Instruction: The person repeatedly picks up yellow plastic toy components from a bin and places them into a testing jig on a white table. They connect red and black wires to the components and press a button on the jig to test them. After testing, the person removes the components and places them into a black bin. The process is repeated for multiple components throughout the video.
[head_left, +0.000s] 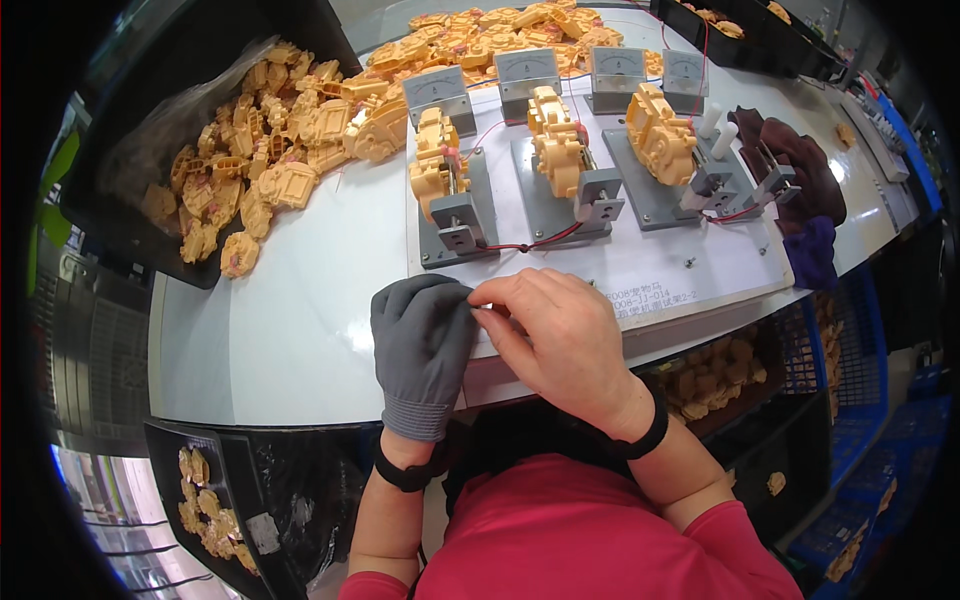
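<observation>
A grey knitted glove covers my left hand, which is curled at the near edge of the white table; its fingertips are turned under and hidden. My right hand is bare. Its thumb and forefinger pinch together at the side of the glove, by the left hand's knuckles. Just beyond my hands stand three grey test stands, the left, the middle and the right, each bearing an orange-yellow plastic gearbox-like part. Red and black wires run between them.
Small analog meters line up behind the stands. A heap of yellow parts spills from a black bin at left, and more lie at the back. Dark cloth lies at right. Below are a black box and blue crates.
</observation>
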